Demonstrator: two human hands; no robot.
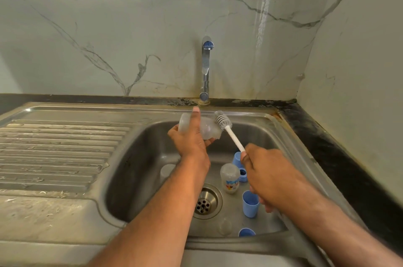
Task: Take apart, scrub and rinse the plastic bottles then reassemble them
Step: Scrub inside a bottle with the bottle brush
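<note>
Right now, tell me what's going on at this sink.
A person is washing baby bottles. The left hand grips a clear bottle over the sink; the right hand holds a white brush with its head at the bottle's mouth. Another bottle and blue caps lie in the basin. No water shows at the tap.

Both forearms bare, entering from 6 o'clock and reaching toward 12. Left hand (192,138) raised, back of hand to camera, thumb straight up toward 12, fingers curled round a clear bottle (205,128) lying sideways. Right hand (265,170) lower, at 4 o'clock of the left, knuckles up, grip closed on the white brush handle (234,138), which angles toward 11.
</note>
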